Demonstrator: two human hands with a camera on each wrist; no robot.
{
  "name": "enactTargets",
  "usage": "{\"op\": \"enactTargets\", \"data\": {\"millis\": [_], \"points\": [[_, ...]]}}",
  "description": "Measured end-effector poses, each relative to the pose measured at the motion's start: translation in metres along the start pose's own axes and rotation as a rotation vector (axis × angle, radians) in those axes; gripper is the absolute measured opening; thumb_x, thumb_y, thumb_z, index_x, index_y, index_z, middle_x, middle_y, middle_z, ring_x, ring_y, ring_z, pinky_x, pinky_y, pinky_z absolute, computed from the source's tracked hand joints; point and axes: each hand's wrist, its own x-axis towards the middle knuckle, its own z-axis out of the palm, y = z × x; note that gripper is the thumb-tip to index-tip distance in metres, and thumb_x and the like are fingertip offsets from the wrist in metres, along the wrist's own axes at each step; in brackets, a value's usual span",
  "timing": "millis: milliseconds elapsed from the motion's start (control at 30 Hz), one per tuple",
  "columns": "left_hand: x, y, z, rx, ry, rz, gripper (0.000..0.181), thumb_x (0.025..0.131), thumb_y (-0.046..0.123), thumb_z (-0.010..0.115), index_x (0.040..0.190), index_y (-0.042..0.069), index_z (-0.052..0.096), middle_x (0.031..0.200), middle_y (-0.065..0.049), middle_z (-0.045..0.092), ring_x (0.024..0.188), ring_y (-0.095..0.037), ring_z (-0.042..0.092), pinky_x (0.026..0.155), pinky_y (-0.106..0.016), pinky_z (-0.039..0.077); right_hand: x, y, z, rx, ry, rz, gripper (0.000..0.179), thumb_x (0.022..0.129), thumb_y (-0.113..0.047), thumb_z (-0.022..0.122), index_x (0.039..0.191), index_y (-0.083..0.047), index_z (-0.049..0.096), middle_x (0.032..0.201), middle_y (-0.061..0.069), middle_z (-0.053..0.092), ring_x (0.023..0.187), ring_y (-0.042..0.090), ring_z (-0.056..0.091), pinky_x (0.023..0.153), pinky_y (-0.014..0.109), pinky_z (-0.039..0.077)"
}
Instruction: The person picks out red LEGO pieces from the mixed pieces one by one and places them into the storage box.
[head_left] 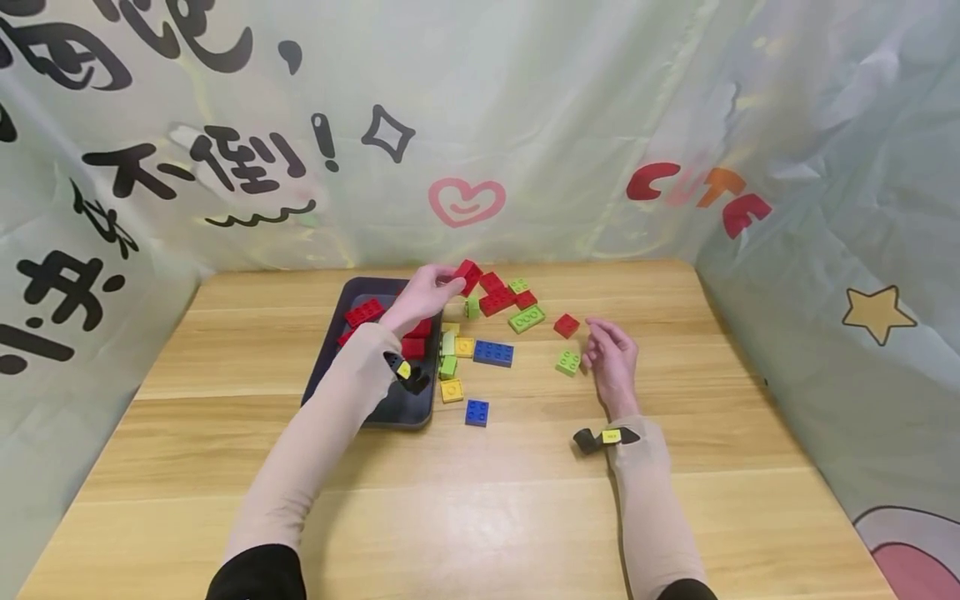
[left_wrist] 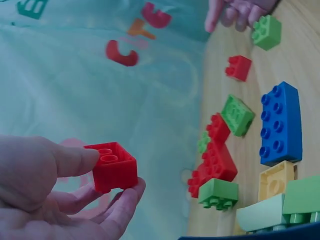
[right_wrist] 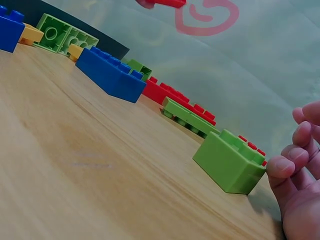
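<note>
My left hand [head_left: 426, 293] pinches a red toy brick [left_wrist: 116, 167] between thumb and fingers, its hollow underside showing in the left wrist view. It holds the brick above the table, by the tray's far right corner. My right hand [head_left: 613, 360] rests at the table on the right with loosely bent fingers and nothing in them. Beside its fingertips sits a green brick [right_wrist: 232, 162], studs up. A small red brick [head_left: 566, 325] lies just beyond that one. The dark tray [head_left: 397, 412], partly hidden by my left arm, contains several red bricks [head_left: 364, 312].
Red bricks [head_left: 497, 301] and a green brick [head_left: 527, 318] cluster at the back middle. A long blue brick [head_left: 493, 353], a small blue brick [head_left: 477, 412] and yellow bricks [head_left: 452, 390] lie right of the tray. A printed curtain [head_left: 570, 125] borders the table's back and sides.
</note>
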Motion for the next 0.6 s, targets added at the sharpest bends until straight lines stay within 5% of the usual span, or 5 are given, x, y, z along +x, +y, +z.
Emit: {"op": "enactTargets", "data": {"millis": [367, 600], "points": [[-0.041, -0.018, -0.026, -0.114, 0.024, 0.039, 0.055, 0.102, 0.021, 0.059, 0.15, 0.004, 0.039, 0.148, -0.02, 0.05, 0.135, -0.037, 0.049, 0.115, -0.052, 0.04, -0.002, 0.001, -0.001, -0.01, 0.007, 0.007, 0.015, 0.098, -0.005, 0.062, 0.095, -0.011, 0.075, 0.067, 0.001, 0.06, 0.051, 0.009, 0.045, 0.043, 0.019, 0.037], [-0.066, -0.033, -0.044, 0.053, 0.057, 0.075, 0.06, 0.101, 0.018, 0.059, 0.154, 0.004, 0.036, 0.155, -0.023, 0.041, 0.138, -0.042, 0.043, 0.117, -0.055, 0.035, -0.001, 0.001, 0.0, 0.001, -0.002, -0.007, 0.014, 0.097, -0.005, 0.063, 0.095, -0.01, 0.075, 0.067, 0.001, 0.06, 0.051, 0.008, 0.046, 0.043, 0.019, 0.037]]}}
